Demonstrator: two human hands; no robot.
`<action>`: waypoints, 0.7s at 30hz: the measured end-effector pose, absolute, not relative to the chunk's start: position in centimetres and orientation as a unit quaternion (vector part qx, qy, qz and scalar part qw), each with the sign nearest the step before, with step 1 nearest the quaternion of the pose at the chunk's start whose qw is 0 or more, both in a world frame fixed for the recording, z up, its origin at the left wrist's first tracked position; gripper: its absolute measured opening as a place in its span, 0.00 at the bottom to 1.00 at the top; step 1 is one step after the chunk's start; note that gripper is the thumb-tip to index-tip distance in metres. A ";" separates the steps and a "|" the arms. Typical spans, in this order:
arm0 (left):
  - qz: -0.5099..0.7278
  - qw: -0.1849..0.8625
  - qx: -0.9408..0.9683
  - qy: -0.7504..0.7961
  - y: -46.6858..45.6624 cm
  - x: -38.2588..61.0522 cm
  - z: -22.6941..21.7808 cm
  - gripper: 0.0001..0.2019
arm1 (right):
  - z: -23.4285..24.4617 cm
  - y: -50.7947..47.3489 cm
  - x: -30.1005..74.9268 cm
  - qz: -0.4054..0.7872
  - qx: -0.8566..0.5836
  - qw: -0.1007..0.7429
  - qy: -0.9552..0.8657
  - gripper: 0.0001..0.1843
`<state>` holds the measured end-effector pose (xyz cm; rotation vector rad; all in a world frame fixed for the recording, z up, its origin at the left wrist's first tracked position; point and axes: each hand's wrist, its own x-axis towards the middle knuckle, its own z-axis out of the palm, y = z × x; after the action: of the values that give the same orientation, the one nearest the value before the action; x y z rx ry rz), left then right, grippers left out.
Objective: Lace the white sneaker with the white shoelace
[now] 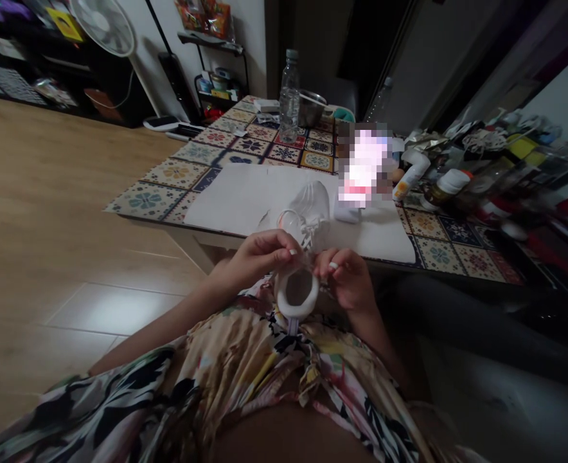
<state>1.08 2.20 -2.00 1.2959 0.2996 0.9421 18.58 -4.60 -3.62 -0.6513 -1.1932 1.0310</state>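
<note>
Hands: 2, left hand [257, 256] and right hand [346, 278], fingertips pinched on laces [309, 233] of 1 white shoe [302, 254]; 1 bottle [289, 98] on table [178, 173].

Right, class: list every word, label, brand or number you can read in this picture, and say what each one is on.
None can be read.
Water bottle: label too blurred.
White tube and jar: print too small.
Packets on the shelf: colours only, no legible text.
White shoe, its laces in the left hand and right hand: no marking shows.
The patch beside the tube is pixelated out.
</note>
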 end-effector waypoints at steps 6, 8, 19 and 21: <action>0.431 0.683 0.573 0.143 2.7 1.2 -2.3 0.14 | -3.8 -4.5 18.1 0.465 -0.269 0.678 -0.502 0.18; 0.429 0.625 0.640 0.127 2.8 0.7 -2.3 0.10 | -3.9 -4.7 18.1 0.443 -0.297 0.680 -0.503 0.14; 0.425 0.604 0.661 0.132 1.6 1.3 -1.5 0.14 | -2.9 -5.9 17.9 0.178 -0.417 0.607 -0.653 0.02; 0.425 0.576 0.683 0.146 1.6 1.4 -1.3 0.15 | -2.9 -5.9 17.9 0.179 -0.421 0.600 -0.657 0.02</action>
<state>1.44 1.62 -1.27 1.5999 0.3409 0.9949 17.87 -5.86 -2.92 -0.9754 -1.5221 0.4156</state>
